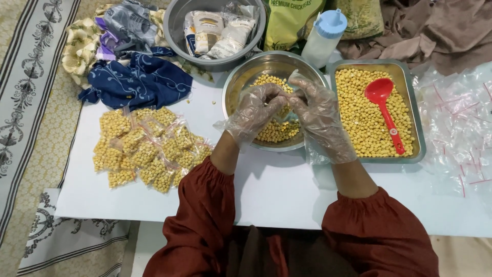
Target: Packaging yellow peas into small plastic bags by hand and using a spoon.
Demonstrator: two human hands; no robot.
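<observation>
Gloved left hand (256,110) and right hand (319,120) meet over the round steel bowl (241,77) of chickpeas (274,131), fingers pinched together on a small clear bag (293,82); rectangular tray (417,118) just right of bowl.

left hand (254,109) and right hand (319,119), clear-gloved, meet over round steel bowl (237,82) of chickpeas | red scoop (384,106) lies in rectangular steel tray (417,123) | filled packets (146,147) heaped left on white tabletop (277,187)
</observation>
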